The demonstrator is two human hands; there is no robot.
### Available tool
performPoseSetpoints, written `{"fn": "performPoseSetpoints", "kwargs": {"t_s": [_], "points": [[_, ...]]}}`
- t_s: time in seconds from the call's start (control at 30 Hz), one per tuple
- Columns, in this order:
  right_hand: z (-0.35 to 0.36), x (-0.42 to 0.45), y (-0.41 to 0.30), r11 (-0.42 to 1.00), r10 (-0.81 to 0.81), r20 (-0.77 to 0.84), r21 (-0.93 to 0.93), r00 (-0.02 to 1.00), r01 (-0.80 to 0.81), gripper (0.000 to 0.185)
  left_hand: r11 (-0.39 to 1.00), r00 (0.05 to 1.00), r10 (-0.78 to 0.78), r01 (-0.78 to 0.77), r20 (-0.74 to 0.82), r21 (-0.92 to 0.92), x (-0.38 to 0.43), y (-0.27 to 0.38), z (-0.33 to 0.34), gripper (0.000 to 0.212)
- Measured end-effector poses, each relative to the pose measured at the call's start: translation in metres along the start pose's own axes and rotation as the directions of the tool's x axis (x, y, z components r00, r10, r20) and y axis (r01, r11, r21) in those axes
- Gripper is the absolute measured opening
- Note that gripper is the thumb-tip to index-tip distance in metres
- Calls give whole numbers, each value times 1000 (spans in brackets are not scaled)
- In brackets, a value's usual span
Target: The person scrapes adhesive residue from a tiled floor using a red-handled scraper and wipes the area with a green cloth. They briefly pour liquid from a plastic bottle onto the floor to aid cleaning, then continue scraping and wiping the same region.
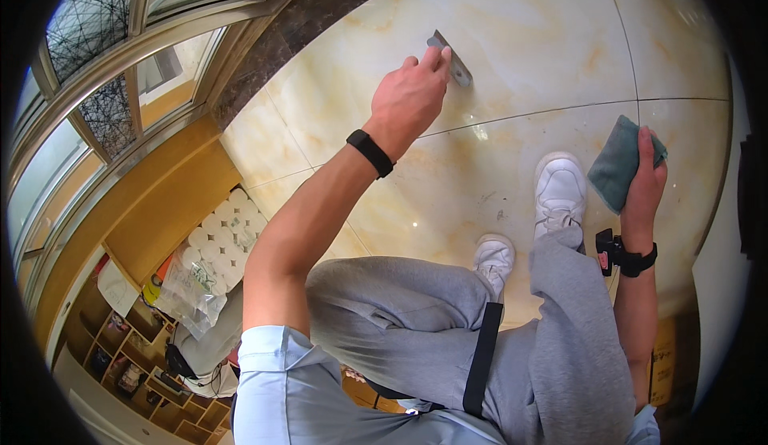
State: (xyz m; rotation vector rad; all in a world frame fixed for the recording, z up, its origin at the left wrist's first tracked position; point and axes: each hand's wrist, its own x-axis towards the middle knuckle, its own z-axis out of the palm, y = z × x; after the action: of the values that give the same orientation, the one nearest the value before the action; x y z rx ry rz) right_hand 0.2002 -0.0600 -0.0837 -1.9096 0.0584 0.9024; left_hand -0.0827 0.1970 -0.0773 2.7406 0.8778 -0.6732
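Note:
My left hand (pixel 414 100), with a black band on the wrist, grips a scraper (pixel 454 61) with a wide metal blade. The blade is at the glossy, cream marbled floor tiles (pixel 510 37); whether it touches them I cannot tell. My fingers hide most of its handle. On the right, my right hand (pixel 647 175) holds a folded green cloth (pixel 616 166) above the floor, thumb on top. Between the hands and nearer to me are my white shoes (pixel 560 190). Small dark marks (pixel 500 214) show on the tile beside them.
Metal-framed glass doors (pixel 174 67) and a dark stone border (pixel 264 64) run along the upper left. At the lower left stand wrapped white paper rolls (pixel 222 235), a clear plastic bag (pixel 192 301) and a wooden cubby shelf (pixel 129 349). A cardboard box (pixel 662 367) is at the lower right.

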Motion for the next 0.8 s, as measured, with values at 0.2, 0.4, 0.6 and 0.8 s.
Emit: {"fn": "performPoseSetpoints", "kwargs": {"t_s": [0.2, 0.4, 0.6, 0.8], "points": [[2, 0, 5, 1000, -4, 2, 13, 1000, 4, 44, 1000, 999, -8, 9, 51, -9, -8, 5, -1, 45], [1, 0, 7, 1000, -3, 20, -13, 1000, 3, 48, 996, 990, 77, -82, 120, 38, -30, 31, 5, 49], [3, 1, 4, 1000, 17, 50, 14, 999, -18, 51, 996, 991, 93, -93, 97, -5, -19, 36, 3, 49], [3, 3, 6, 999, -11, 21, 33, 1000, 10, 52, 994, 988, 97, -102, 119, 37, -33, 44, 5, 51]]}}
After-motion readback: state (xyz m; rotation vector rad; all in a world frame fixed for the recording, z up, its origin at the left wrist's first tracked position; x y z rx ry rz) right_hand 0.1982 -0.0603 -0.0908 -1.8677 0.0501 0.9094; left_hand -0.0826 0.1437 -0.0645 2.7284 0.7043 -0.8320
